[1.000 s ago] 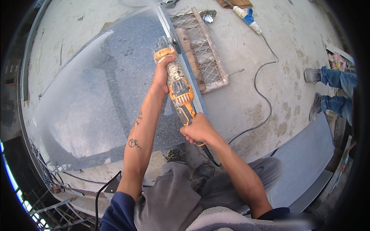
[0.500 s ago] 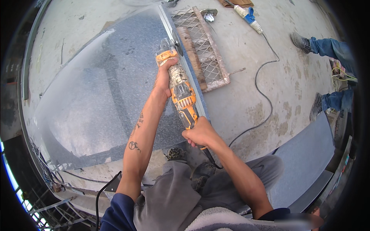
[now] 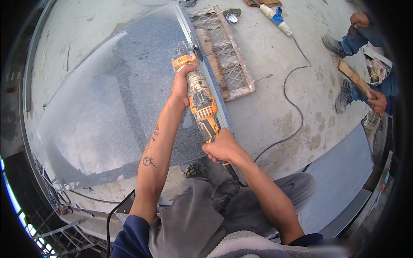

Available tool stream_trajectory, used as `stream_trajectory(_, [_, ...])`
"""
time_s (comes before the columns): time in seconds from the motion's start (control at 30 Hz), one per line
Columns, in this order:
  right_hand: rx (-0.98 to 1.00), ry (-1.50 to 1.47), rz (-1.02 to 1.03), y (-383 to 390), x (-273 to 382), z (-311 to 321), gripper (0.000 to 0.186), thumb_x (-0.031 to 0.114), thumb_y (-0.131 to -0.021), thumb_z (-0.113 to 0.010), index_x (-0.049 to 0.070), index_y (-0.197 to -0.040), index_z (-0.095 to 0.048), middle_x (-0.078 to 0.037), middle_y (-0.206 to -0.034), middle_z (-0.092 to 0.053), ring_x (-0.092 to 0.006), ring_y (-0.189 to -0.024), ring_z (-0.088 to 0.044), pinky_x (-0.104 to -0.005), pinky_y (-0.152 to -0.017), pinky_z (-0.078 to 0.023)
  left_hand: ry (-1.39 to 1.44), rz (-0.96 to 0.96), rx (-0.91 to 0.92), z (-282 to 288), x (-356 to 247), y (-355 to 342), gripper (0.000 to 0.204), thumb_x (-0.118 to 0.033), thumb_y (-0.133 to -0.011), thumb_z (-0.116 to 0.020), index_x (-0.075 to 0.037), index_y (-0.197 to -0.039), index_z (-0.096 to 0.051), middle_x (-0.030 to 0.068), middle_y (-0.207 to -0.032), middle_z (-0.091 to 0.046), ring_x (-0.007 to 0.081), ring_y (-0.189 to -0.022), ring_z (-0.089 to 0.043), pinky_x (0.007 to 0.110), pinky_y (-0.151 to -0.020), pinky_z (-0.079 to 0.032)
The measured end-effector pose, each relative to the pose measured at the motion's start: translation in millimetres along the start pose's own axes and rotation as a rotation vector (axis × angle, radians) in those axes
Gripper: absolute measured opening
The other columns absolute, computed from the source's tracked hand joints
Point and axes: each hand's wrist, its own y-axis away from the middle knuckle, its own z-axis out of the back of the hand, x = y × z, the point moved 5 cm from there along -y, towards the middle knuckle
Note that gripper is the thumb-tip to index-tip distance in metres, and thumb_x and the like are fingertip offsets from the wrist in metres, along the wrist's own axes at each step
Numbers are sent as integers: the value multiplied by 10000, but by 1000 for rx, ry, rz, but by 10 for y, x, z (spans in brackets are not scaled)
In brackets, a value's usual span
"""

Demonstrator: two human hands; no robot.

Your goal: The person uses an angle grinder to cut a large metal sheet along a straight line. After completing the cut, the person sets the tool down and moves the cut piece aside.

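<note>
Both my hands hold an orange and black angle grinder [image 3: 203, 103], caked with pale dust. My left hand [image 3: 184, 84] wraps round its front body, just behind the head. My right hand [image 3: 223, 147] grips the rear handle, where the black cord comes out. The grinder's disc [image 3: 196, 46] stands on edge at the right side of the head, beside a long metal straightedge [image 3: 186, 26]. That strip lies along the right edge of a large grey speckled stone slab [image 3: 94, 107], wet or dusty in places. Whether the disc touches the slab is hard to see.
A rusty mesh frame [image 3: 234, 56] with a wooden plank [image 3: 213, 60] lies right of the slab. The cord [image 3: 297, 116] runs to a blue and white connector [image 3: 277, 19]. At right, a co-worker's hand [image 3: 377, 102] holds a wood piece [image 3: 355, 78]. Another slab [image 3: 340, 176] lies lower right.
The grinder and my hands have shifted very slightly toward me and left along the straightedge. The co-worker's hands and a piece of wood have come into view at right.
</note>
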Motion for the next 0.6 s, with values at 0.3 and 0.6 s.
stream_trajectory(0.3, [11, -34, 69, -254, 306, 75, 100, 32, -711, -632, -66, -697, -619, -118, -592, -634, -194, -503, -634, -314, -464, -494, -9, 47, 26, -2, -258, -296, 385, -308, -885, -601, 12, -1083, -521, 142, -772, -636, 239, -601, -684, 390, -536, -620])
stream_trajectory(0.6, [-24, 25, 12, -81, 88, 45, 120, 57, -718, -657, -44, -671, -615, -120, -596, -638, -187, -502, -633, -318, -470, -491, 8, 17, 34, -4, -50, -115, 449, -321, -865, -618, 19, -1138, -511, 146, -788, -633, 247, -618, -686, 388, -540, -616])
